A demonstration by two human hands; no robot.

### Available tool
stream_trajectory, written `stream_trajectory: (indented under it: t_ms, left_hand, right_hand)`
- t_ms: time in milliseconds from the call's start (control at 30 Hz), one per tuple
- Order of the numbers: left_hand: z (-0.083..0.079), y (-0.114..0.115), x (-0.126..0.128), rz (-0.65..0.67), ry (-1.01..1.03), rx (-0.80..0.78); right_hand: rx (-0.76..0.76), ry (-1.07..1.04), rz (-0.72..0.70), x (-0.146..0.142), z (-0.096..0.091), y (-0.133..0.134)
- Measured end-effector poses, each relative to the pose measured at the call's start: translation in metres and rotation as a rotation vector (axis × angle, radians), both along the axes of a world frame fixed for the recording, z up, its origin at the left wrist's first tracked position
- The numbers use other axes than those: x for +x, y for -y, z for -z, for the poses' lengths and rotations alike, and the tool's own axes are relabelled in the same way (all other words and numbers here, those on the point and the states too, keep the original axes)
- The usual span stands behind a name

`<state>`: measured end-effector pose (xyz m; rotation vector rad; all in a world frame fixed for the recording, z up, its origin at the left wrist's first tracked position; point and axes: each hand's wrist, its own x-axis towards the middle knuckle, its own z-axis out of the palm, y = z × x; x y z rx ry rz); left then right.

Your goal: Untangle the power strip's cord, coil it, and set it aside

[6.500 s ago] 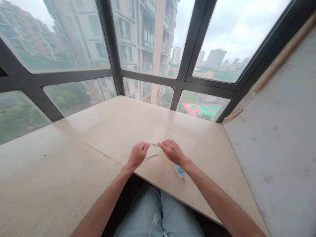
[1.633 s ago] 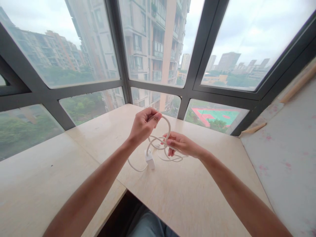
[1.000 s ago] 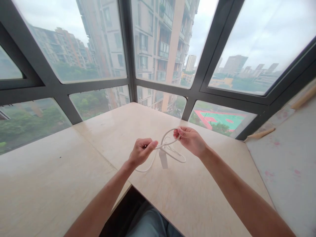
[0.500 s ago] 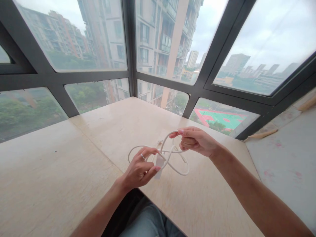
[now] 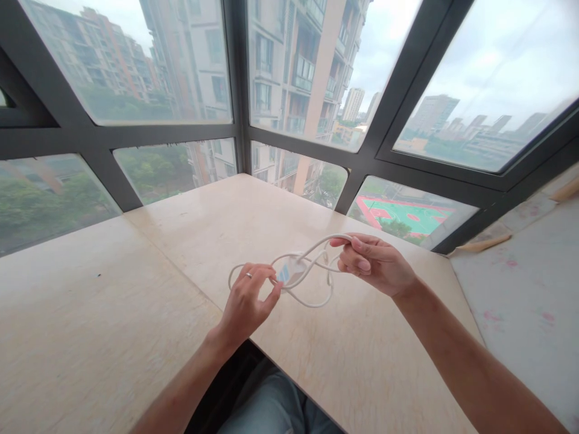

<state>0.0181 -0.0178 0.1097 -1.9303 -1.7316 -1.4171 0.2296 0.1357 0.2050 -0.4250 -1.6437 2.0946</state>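
Note:
A white cable (image 5: 311, 304) hangs in loose, crossing loops between my two hands, above the table. Among the loops is a flat white block (image 5: 295, 268) with a pale blue patch, perhaps a small power strip or adapter; its kind is not clear. My left hand (image 5: 251, 295), with a ring on one finger, pinches the cable beside the block between thumb and fingertips. My right hand (image 5: 377, 262) grips another stretch of the cable between thumb and forefinger, its other fingers curled in. The cable's ends cannot be made out.
A pale stone-like tabletop (image 5: 113, 313) with a seam fills the corner. Grey window frames (image 5: 242, 90) rise along its two far sides. A flower-patterned wall covering (image 5: 520, 289) is at the right. The table's near edge lies above my legs (image 5: 266, 404).
My right hand has moved a little right, drawing the cable out. The white block has turned from hanging upright to a tilted position, showing its blue patch. My left hand has shifted slightly left.

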Motion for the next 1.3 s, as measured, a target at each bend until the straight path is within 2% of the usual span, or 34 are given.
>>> stream_trajectory:
  t_ms: [200,300,400,467,533,733,867,1033,1100,1200,1300]
  left_hand:
    - [-0.001,-0.009,0.007,-0.127,-0.002,-0.118]
    - [-0.006,-0.015,0.007,-0.195,0.084,-0.23]
    - [-0.01,-0.019,0.003,-0.105,0.117,-0.378]
    - [-0.014,-0.021,0.0,0.0,0.105,-0.479]
    - [-0.017,-0.023,0.0,0.039,0.107,-0.544]
    - [-0.023,-0.029,0.008,-0.01,0.059,-0.623]
    - [-0.024,-0.032,0.013,-0.034,-0.058,-0.673]
    - [-0.025,-0.035,0.017,-0.072,-0.1,-0.672]
    - [-0.026,-0.035,0.018,-0.071,-0.105,-0.651]
    - [-0.022,-0.033,0.017,-0.023,-0.031,-0.634]
    - [-0.01,-0.031,0.013,0.117,0.205,-0.622]
  right_hand:
    - [0.045,-0.094,-0.04,0.001,0.009,0.001]
    - [0.046,-0.103,-0.131,0.001,0.017,0.002]
    - [0.073,-0.1,-0.24,0.004,0.023,0.0]
    - [0.121,-0.083,-0.263,0.008,0.025,-0.005]
    - [0.192,-0.023,-0.295,0.012,0.024,-0.009]
    - [0.459,0.221,-0.547,0.017,0.008,-0.01]
    - [0.53,0.305,-0.618,0.014,0.001,-0.009]
    - [0.594,0.316,-0.613,0.012,0.002,-0.01]
    - [0.598,0.279,-0.559,0.012,0.005,-0.01]
    - [0.499,0.198,-0.378,0.012,0.011,-0.01]
    - [0.34,0.069,-0.17,0.012,0.022,-0.012]
